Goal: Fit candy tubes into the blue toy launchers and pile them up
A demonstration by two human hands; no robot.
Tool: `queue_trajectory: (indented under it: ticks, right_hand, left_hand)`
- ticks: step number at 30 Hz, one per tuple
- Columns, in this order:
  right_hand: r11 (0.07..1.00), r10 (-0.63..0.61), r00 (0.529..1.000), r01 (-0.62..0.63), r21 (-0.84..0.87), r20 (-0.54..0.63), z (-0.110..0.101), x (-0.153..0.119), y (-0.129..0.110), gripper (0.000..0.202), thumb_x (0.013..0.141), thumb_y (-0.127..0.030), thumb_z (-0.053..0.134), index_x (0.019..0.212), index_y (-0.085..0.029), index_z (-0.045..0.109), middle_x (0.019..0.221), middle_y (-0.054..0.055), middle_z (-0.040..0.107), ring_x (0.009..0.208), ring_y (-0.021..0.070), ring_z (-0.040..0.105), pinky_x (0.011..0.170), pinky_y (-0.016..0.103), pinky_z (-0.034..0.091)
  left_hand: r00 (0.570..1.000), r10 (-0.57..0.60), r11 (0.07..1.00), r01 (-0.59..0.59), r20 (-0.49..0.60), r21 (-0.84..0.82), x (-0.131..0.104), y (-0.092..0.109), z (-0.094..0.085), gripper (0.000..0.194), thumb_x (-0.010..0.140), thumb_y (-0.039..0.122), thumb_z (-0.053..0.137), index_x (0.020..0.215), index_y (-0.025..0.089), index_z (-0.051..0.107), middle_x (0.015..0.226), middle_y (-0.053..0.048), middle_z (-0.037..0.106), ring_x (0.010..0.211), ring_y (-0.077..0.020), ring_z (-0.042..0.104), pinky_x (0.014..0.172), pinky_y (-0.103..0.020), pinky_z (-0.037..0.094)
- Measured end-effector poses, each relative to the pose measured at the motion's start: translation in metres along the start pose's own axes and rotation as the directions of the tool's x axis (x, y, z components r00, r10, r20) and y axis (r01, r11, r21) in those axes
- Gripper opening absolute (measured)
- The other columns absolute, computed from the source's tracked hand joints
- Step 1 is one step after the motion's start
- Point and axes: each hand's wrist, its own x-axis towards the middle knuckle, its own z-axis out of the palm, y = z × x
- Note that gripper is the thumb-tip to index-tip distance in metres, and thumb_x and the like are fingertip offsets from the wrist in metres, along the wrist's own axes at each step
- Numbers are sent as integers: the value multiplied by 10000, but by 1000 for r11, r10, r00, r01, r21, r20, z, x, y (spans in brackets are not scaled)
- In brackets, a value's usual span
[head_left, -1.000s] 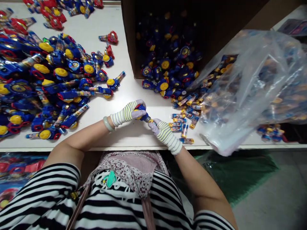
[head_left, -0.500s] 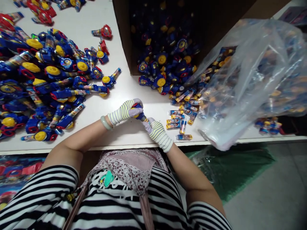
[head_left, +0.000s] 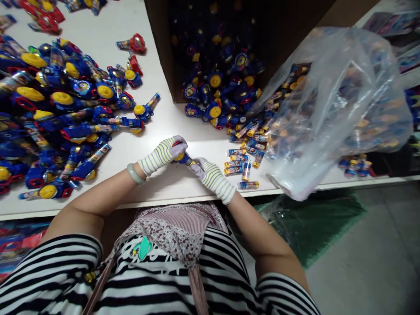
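Note:
My left hand (head_left: 163, 154), in a striped glove, grips the blue and yellow body of a small toy (head_left: 181, 156) just above the white table (head_left: 170, 183). My right hand (head_left: 212, 177), gloved the same way, pinches a small tube at the toy's right end (head_left: 193, 162). The two hands meet over the table's near edge. Several loose printed tubes (head_left: 241, 164) lie just right of my right hand.
A large heap of blue, yellow and red toys (head_left: 62, 113) covers the table's left side. A brown cardboard box (head_left: 229, 52) lying on its side spills toy parts (head_left: 213, 100). A clear plastic bag (head_left: 331, 109) of tubes sits at the right, overhanging the edge.
The view has drifted so everything sits a little lower left in frame. Both hands stay closed on the toy and its tube, pressed closer together.

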Motion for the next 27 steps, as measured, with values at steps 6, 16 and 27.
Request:
queue_trajectory:
  ticks: [6,16,27]
  right_hand:
    - [890,-104,993,69,-451,-55,-11,0,-5,441,994,-579,440,1042,-193,645,947,105,709,834,226,645,724,301,425]
    - [841,36,991,-100,531,129,16,2,11,643,877,-797,369,881,-200,608,536,-57,404,431,103,287,436,245,250]
    - [910,-14,970,-89,405,243,3,0,9,676,937,-753,228,888,-194,605,492,-82,338,385,101,233,402,248,267]
  left_hand:
    - [992,59,997,-65,-112,-46,-4,0,7,302,870,447,535,870,159,630,800,-51,659,739,-166,628,707,-286,532]
    - [977,197,980,-196,82,-19,-4,7,-9,320,826,439,582,954,157,662,848,-58,681,788,-191,656,733,-308,527]
    - [971,239,969,-239,3,-67,-10,9,-13,403,826,519,575,997,165,667,905,-73,690,829,-199,656,772,-316,545]
